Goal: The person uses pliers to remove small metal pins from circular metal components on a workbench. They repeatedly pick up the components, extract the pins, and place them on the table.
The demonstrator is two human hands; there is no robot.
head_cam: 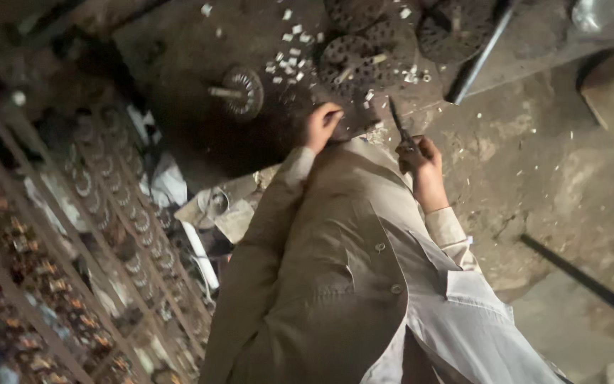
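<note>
Left hand at upper centre, fingers curled down onto the dark workbench, grip unclear. Right hand just right of it, closed around a thin dark tool, long axis pointing up-left toward the perforated round disc lying just above both hands, nearer the left.

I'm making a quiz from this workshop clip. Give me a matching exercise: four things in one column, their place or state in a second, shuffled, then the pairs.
Things:
1. left hand
2. right hand
3. small white bits
4. round ribbed part with a peg

Places or states:
A. scattered over the dark work surface
B. lying alone, left of the hands
C. gripping a thin dark tool
D. fingers curled, resting on the dark surface

Pairs: 1-D, 2-C, 3-A, 4-B
</note>
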